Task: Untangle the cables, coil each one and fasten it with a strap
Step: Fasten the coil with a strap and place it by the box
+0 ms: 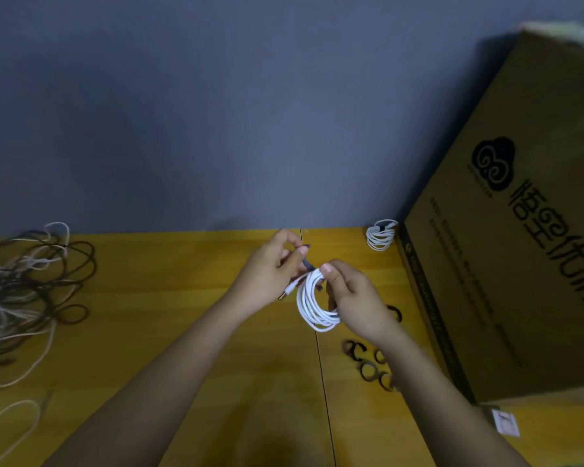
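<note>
A coiled white cable (312,306) hangs above the yellow table (155,315). My right hand (348,294) grips the coil, thumb on its top. My left hand (273,264) pinches a dark strap (307,261) that runs down to the top of the coil. A plug end of the cable sticks out under my left palm. A tangle of dark and white cables (24,298) lies at the table's left edge. One white coil, fastened (380,234), stands at the back beside the box.
A large cardboard box (520,247) fills the right side of the table. Several dark looped straps (371,362) lie on the table beneath my right forearm. A grey wall rises behind the table. A loose white cable (11,423) loops at the lower left.
</note>
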The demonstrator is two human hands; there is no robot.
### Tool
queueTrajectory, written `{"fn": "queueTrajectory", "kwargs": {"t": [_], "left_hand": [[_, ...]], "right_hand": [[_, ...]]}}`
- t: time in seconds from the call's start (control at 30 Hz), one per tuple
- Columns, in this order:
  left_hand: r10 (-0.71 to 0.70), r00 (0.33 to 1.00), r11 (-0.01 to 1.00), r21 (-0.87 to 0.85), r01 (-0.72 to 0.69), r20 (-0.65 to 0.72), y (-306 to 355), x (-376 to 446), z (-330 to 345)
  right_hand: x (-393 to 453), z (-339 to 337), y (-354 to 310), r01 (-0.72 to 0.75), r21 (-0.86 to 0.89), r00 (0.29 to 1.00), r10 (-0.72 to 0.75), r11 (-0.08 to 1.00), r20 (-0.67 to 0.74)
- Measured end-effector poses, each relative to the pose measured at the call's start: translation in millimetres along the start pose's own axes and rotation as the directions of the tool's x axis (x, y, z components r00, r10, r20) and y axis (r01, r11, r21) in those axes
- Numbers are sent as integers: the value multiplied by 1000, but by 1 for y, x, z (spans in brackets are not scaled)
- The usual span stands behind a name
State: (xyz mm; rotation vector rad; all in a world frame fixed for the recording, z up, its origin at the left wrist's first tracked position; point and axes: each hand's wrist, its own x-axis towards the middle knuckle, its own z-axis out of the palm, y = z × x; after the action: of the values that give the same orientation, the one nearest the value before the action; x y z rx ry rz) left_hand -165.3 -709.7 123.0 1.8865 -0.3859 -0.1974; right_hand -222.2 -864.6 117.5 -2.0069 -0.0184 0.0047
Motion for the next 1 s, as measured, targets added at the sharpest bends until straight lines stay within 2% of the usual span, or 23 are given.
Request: {"fn": "queueTrajectory", "kwargs": {"t": [0.1,0.27,0.37,0.43,0.6,0.67,0.77,0.8,0.9,1.0], "left_hand": [[-2,998,1000,-5,2,55,8,-15,-11],[-105,989,977,-173,121,103,17,-31,-25],[-198,957,907,-330,262,214,20,-41,-34],[-212,944,870,-391,301,253,22,-48,-36],[-180,980,870,-450,201,90,18,-53,-37],[-173,984,881,-442,169,31,16,-52,-38],[-136,991,897,-426,121,-5,16,-52,-37],[-130,991,899,-424,110,-19,17,-52,-37],[-114,993,904,-420,86,-42,18,-51,-37],[-124,992,902,-416,114,3,22,-51,-35]], "right_hand": [[-6,8,-12,10,21,999,-9,1000,-47],[-11,18,-27,38,54,999,-37,998,-29],[-15,29,-30,97,104,994,-91,990,-62],[-16,36,-30,132,154,989,-119,979,-90],[-18,44,-37,141,253,987,-118,957,-106],[-20,44,-35,202,176,976,-184,964,-115],[-21,37,-28,372,-166,897,-400,913,-189],[-21,34,-26,412,-222,872,-453,884,-184],[-22,28,-26,467,-270,837,-519,842,-171],[-19,26,-28,494,-294,797,-561,818,-223]]}}
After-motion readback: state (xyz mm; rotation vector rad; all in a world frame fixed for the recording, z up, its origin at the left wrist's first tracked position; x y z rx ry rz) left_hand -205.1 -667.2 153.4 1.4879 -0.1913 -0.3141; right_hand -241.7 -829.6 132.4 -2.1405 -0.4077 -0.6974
